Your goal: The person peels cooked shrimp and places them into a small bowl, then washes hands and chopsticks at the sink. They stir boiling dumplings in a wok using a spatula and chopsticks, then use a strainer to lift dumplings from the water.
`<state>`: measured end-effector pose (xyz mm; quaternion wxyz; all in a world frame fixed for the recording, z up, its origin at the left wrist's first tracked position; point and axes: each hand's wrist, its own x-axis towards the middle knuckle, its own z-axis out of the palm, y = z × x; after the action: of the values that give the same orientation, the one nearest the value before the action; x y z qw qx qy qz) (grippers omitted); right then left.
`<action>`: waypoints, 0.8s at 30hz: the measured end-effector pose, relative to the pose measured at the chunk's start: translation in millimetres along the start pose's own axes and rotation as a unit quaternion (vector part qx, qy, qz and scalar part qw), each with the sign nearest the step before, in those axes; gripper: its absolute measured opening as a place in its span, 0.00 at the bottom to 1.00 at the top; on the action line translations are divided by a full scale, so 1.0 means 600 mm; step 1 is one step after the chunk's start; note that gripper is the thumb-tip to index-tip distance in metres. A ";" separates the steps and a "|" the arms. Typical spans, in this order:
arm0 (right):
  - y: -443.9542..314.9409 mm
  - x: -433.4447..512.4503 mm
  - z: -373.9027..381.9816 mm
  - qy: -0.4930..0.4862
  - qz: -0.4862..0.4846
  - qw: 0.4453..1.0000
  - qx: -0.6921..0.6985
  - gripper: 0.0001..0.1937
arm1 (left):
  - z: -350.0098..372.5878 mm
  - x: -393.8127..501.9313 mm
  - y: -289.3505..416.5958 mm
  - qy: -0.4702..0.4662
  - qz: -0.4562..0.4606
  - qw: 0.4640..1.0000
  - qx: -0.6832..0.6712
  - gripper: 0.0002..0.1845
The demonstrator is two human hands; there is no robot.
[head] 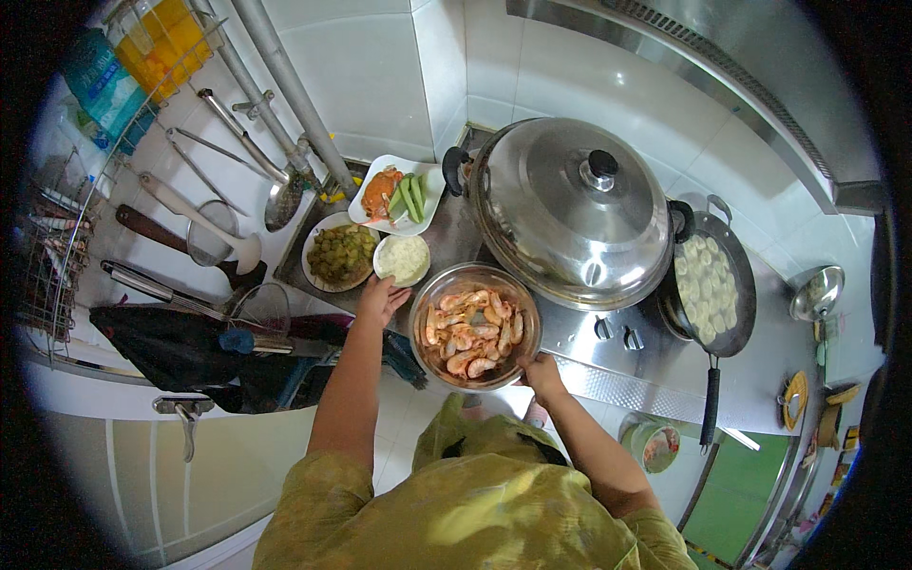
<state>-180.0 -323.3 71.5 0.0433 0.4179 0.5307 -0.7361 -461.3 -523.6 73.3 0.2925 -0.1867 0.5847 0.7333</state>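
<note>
My right hand (541, 375) grips the lower right rim of a steel bowl (476, 271) that holds cooked shrimp (467, 333). At the near edge of a small white bowl (402, 260) of pale, finely chopped food is my left hand (383, 299), its fingers spread; whether it touches that bowl is hard to tell. A bowl of green chopped vegetables (340, 255) stands to the left. Behind these, a square white dish (405, 226) carries a crab and green pods. To the right of the dish sits a large wok with a domed steel lid (570, 206).
A frying pan of dumplings (741, 299) stands on the right, its black handle (711, 406) jutting past the counter's front edge. Ladles and strainers (212, 231) hang on the left wall beside metal pipes (292, 85). Below the counter is a bin (652, 447).
</note>
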 end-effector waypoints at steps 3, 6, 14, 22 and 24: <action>0.000 -0.002 -0.002 -0.003 -0.007 1.000 0.004 0.14 | -0.008 0.014 -0.009 0.001 0.017 1.000 0.007 0.25; -0.003 -0.006 -0.002 0.001 0.004 0.999 0.034 0.13 | -0.008 0.015 -0.014 0.021 0.035 0.998 0.050 0.25; 0.007 0.016 0.000 -0.010 0.017 0.997 0.073 0.15 | -0.042 -0.087 -0.022 0.086 0.008 0.991 0.099 0.23; -0.019 0.051 0.028 -0.012 0.005 0.994 0.107 0.12 | -0.082 -0.134 -0.062 0.048 0.069 0.996 -0.008 0.28; -0.025 0.053 0.027 -0.032 0.007 0.995 0.097 0.13 | -0.072 -0.147 -0.068 0.072 0.067 0.995 -0.008 0.27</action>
<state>-217.5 -317.7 63.0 0.0246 0.4004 0.4525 -0.7964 -370.8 -578.2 86.1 0.1983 -0.2019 0.6092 0.7408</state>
